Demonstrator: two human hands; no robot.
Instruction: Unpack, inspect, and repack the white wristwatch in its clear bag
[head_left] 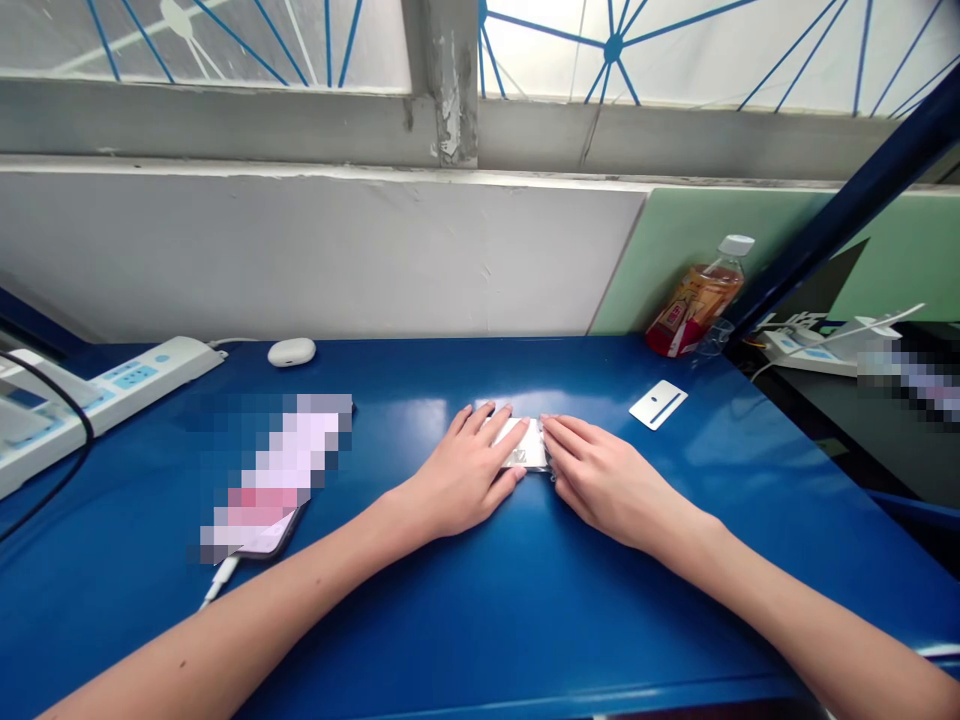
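A small flat white packet [529, 447] with a shiny, clear-looking edge lies on the blue table [450, 620]. Spread over its left part are the fingers of my left hand [471, 468], pressing down flat. My right hand [592, 470] is at the packet's right end, its fingers pressed together on the clear edge. Part of the packet is hidden beneath my fingers. To the right of my right hand lies a white card [658, 405] with a dark stripe.
A phone [281, 480] with a white cable lies left of my left hand. Farther left is a white power strip [142, 385]. A white earbud case [292, 352] sits at the back, and a bottle of red drink [694, 305] leans at the back right.
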